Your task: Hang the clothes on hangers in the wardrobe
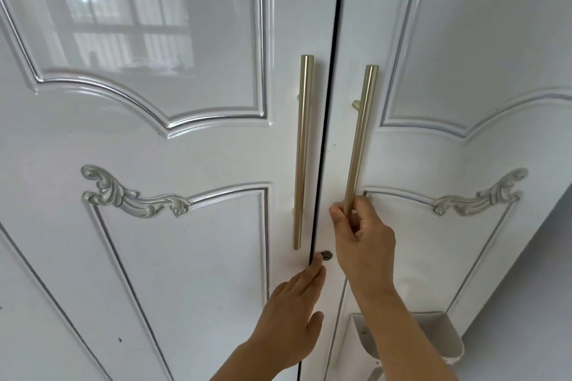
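Now the right hand [362,235] grips the lower end of the right brass handle [360,139], while the left hand [291,312], fingers straight, touches the lock knob [325,255] at lower centre. Better to turn it fully before pulling. The wardrobe doors [185,257] are shut; no clothes are visible.

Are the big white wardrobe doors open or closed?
Closed. The wardrobe doors meet at a thin dark seam. The right hand grips the right gold handle.

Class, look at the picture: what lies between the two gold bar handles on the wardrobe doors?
In the head view, only the dark vertical seam where the doors meet lies between the left handle and the right handle.
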{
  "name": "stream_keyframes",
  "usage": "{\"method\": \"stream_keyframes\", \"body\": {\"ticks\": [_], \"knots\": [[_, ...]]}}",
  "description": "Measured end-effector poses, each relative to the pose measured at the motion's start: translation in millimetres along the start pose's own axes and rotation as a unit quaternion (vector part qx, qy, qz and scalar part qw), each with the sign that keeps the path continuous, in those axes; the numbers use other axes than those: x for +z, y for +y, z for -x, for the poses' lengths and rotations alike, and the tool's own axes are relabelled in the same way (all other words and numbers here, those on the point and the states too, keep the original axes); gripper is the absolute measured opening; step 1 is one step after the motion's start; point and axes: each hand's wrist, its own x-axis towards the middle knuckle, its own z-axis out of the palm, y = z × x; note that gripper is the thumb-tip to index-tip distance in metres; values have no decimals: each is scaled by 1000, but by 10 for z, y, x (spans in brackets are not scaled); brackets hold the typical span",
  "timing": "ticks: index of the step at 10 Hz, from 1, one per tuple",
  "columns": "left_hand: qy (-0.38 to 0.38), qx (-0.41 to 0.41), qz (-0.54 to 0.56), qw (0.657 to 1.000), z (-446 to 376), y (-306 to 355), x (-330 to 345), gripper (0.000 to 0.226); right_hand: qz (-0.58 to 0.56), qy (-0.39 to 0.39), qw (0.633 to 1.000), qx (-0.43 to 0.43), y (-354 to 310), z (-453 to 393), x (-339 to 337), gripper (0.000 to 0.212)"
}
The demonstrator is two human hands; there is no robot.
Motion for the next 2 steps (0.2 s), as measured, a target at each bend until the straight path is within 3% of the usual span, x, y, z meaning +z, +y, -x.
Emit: {"method": "stream_keyframes", "body": {"ticks": [1, 2], "knots": [[17, -14, 25, 999, 68, 59, -57, 65, -5, -55, 998, 20, -12, -11, -97, 18], [21, -25, 65, 997, 192, 140, -225, 55, 45, -103, 992, 54, 32, -5, -315, 42]]}}
